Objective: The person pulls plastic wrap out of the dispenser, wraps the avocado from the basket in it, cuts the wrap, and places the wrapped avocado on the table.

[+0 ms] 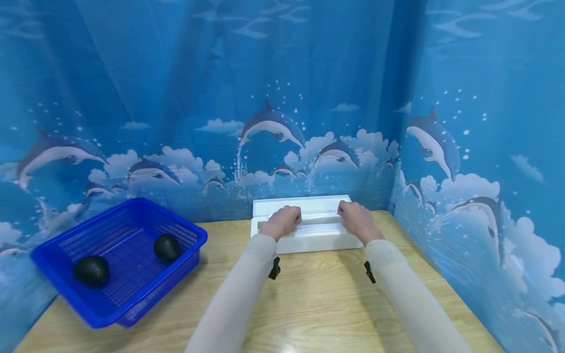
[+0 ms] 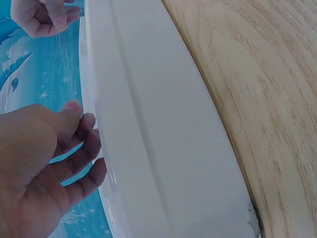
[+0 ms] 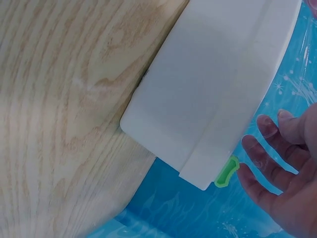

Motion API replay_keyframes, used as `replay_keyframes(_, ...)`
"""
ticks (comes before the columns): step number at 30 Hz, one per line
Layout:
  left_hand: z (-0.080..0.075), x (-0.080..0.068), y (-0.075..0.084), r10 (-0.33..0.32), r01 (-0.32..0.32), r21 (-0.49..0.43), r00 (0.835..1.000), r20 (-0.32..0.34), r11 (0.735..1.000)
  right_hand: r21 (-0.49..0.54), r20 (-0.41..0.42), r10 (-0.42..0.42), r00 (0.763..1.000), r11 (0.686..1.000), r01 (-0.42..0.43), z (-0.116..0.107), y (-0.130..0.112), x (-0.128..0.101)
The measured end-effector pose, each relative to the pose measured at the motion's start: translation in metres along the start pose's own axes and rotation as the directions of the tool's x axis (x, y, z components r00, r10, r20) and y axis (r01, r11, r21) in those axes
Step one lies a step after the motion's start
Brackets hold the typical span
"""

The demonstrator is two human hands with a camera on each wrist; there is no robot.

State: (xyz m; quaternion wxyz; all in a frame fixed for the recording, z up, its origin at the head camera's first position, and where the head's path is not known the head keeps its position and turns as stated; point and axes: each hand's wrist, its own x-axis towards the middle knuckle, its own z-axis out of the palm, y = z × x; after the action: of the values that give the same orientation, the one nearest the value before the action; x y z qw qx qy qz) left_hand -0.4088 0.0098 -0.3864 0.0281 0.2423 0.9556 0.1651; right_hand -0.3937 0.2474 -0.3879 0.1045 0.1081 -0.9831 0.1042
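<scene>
hands point(image 1: 321, 220) atop white box point(image 1: 309, 239)

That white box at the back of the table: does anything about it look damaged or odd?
Mostly fine. The white box sits square on the table. Its one visible flaw is a small dark scuff at a bottom corner in the left wrist view.

Head view forward-down over the table point(image 1: 318, 304); wrist views close, sharing the white box point(image 1: 309, 230).
</scene>
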Motion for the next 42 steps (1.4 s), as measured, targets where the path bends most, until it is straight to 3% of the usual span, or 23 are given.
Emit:
replay_keyframes(7, -0.005, -0.006, -0.007, 0.043, -0.043, -0.036, 0.999, 0.000, 0.998, 0.010, -0.002, 0.003, 1.000, 1.000, -0.003, -0.002, 0.001, -0.001)
replay_keyframes(14, -0.009, -0.011, -0.013, -0.002, 0.005, -0.074, 1.000, 0.030, 0.997, 0.007, 0.005, 0.005, 1.000, 1.000, -0.005, -0.003, 0.003, -0.001)
replay_keyframes(21, -0.010, -0.013, -0.011, -0.035, 0.037, -0.048, 0.998, 0.055, 0.998, 0.015, 0.011, 0.006, 1.000, 1.000, -0.006, -0.002, 0.004, -0.001)
replay_keyframes(29, -0.007, -0.015, -0.014, -0.093, 0.095, -0.002, 0.985, 0.148, 0.996, 0.019, 0.019, 0.013, 1.000, 1.000, -0.014, -0.003, 0.002, -0.001)
replay_keyframes(42, -0.006, -0.014, -0.024, -0.082, 0.084, -0.017, 0.991, 0.105, 0.996, 0.021, 0.028, 0.025, 0.999, 0.999, -0.026, -0.001, 0.001, 0.003)
